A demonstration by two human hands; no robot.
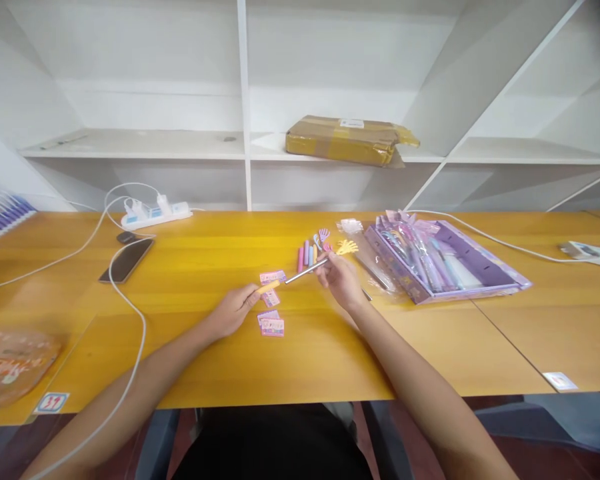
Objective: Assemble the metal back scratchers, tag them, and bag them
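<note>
My left hand is closed on a yellow tube-shaped handle, held above the table and pointing right. My right hand pinches a thin silver metal rod, whose free end is near the handle, a small gap apart. A yellow hand-shaped scratcher head shows just beyond my right fingers, roughly in line with the rod; their join is hidden. Beyond lie several pink, purple, blue and yellow tubes and a purple hand-shaped head. Small pink printed cards lie close to my left hand.
A purple tray with bagged items stands at right, clear plastic bags beside it. At left are a phone, a power strip and a white cable crossing my forearm. A taped carton sits on the shelf.
</note>
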